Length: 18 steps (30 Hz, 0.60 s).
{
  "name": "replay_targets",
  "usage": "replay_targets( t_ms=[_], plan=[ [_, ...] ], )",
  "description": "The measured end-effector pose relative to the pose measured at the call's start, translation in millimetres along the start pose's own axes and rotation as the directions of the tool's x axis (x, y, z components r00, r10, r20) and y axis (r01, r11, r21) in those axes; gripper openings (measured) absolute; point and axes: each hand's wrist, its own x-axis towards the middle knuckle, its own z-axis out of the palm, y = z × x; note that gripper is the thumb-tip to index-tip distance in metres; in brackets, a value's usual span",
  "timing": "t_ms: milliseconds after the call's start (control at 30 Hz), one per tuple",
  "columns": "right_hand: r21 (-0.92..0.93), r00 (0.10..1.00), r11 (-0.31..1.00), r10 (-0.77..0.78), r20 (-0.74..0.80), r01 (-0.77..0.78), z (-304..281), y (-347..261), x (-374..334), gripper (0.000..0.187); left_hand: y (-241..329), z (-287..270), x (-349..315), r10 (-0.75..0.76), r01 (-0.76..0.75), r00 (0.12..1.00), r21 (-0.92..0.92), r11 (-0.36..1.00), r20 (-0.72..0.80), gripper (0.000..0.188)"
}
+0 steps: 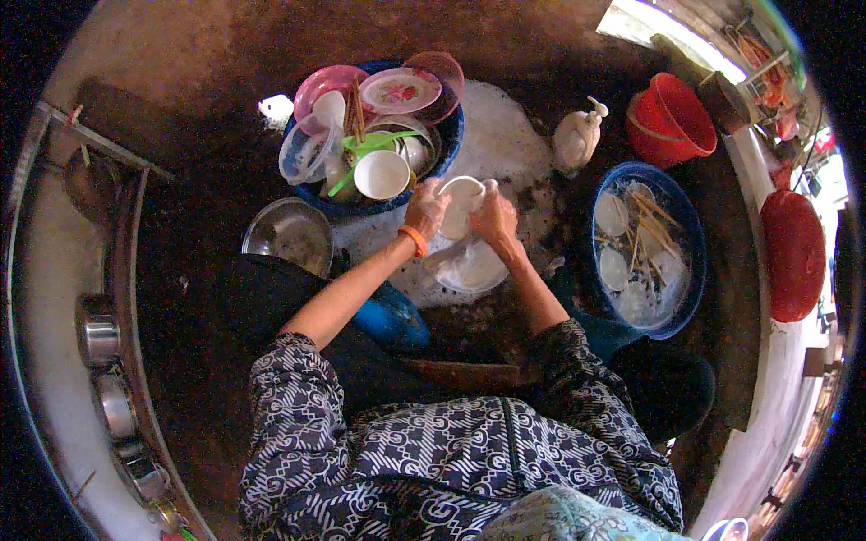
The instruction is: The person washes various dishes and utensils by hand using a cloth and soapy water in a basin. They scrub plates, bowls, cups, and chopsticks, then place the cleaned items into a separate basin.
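Note:
Between my two hands is a white bowl point(461, 209), tilted over the foamy floor. My left hand point(428, 213), with an orange band at the wrist, closes on the bowl's left rim. On the opposite rim my right hand point(493, 216) grips it. Right below sits a white basin point(469, 269) with what looks like suds in it. Just beyond my left hand, a white cup-shaped bowl point(382, 175) rests on the heaped blue tub point(458, 144). That heap also holds a flowered plate point(401, 91), a green plastic utensil point(361, 149), and chopsticks point(353, 110).
At right, a blue tub point(693, 279) holds water, bowls and chopsticks. Behind it are a red bucket point(672, 122) and a whitish bottle-like container point(577, 140). A metal bowl point(289, 236) sits left of my hands. Metal pots point(97, 332) line the left side.

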Motion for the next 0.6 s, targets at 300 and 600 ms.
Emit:
replay_targets(
  t_ms=[300, 600],
  plan=[
    [0.645, 0.999, 0.764, 0.047, 0.0, -0.036, -66.8, -47.5, 21.9, 0.036, -67.3, -5.4, 36.9, 0.183, -0.17, 0.983, 0.269, 0.948, -0.024, 0.026],
    [0.793, 0.979, 0.573, -0.108, -0.174, 0.204, -94.0, -86.6, 16.5, 0.036, -135.6, 33.1, 49.5, 0.483, -0.513, 0.85, 0.127, 0.849, 0.208, 0.033]
  ],
)
